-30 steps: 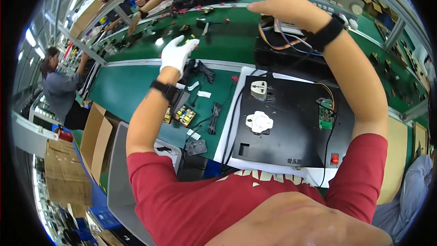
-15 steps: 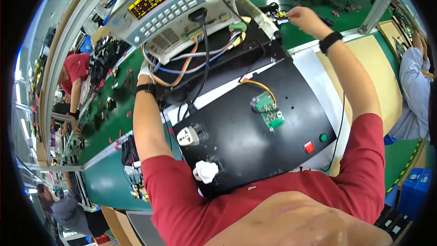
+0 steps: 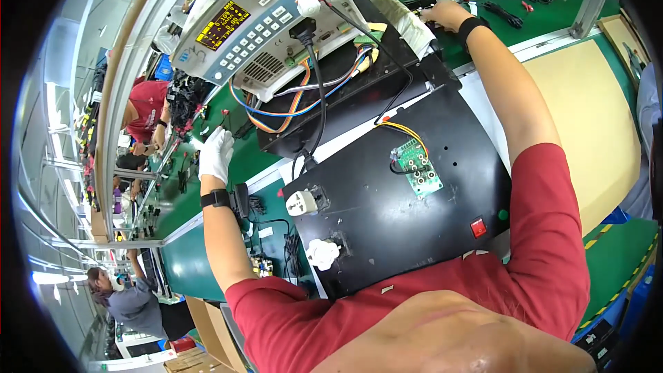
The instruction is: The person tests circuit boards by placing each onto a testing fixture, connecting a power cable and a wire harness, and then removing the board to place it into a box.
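A black cable plug (image 3: 427, 1) lies at the far right of the green conveyor mat (image 3: 552, 7), just beyond the padded white bar (image 3: 395, 8), and it is being touched by the right hand (image 3: 445, 14). That hand is curled over the plug with the fingers bent; whether the plug is actually pinched cannot be told, since the fingertips are hidden behind the knuckles. A black wristband is worn on that arm.

The left hand (image 3: 217, 154), in a white glove, is held open with fingers loosely spread above the green mat to the left of the bench power supply (image 3: 266, 17), near small dark parts; nothing is seen in it.

For the pick to be done well, the plug is best taken by its body rather than by its lead, so that the neighbouring cables on the mat are not dragged along. The lift should be kept clear of the leads hanging from the power supply, and the black test fixture (image 3: 394, 214) with its green circuit board (image 3: 418, 166) and white sockets (image 3: 304, 202) should be left undisturbed.

Against the picture half a second earlier, the right hand is found at much the same far-right spot on the mat, while the gloved left hand is seen lower and further left, away from the power supply's front. The view itself is tilted slightly more.
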